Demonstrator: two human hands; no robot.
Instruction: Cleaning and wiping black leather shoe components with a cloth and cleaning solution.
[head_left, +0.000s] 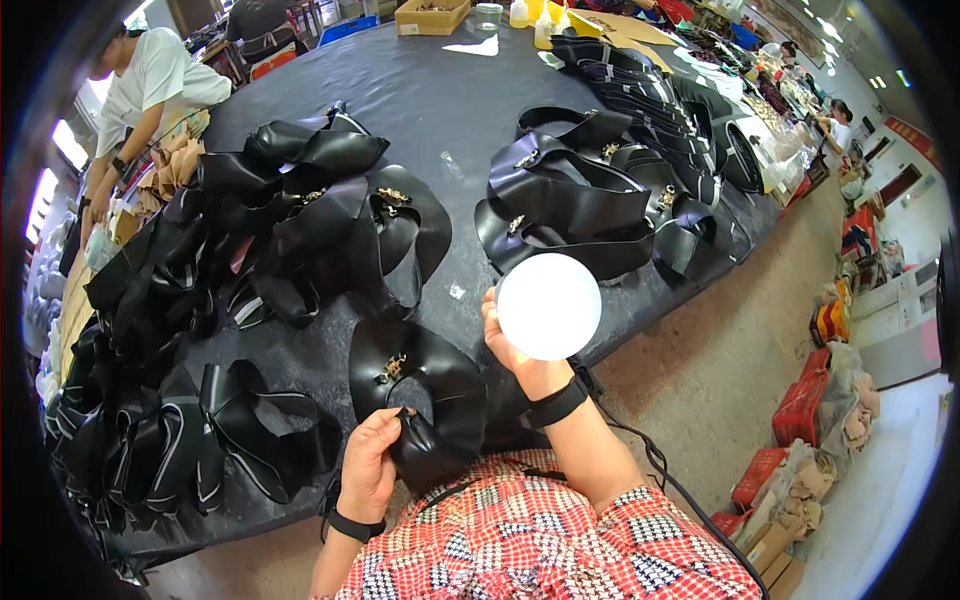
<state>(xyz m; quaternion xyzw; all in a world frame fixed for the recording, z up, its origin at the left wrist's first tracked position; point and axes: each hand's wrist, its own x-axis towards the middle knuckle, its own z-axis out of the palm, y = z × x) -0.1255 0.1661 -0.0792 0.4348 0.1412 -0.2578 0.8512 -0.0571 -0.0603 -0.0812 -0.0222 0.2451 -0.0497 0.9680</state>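
Note:
Close in front of my body, my left hand pinches the edge of a curved black leather-like piece. A gold metal fitting sits on that piece, near the inner edge of its bend. To the right, my right hand is raised and grips a round white object, whose flat face fills the view. Whether it is a lid, a tub or the bottom of a bottle, I cannot tell. The white object hides most of the fingers around it.
Several similar black pieces lie in heaps on the dark table, a left heap and a right heap. At the far edge stand a cardboard box and a bottle. A person works at the left. Red crates line the right floor.

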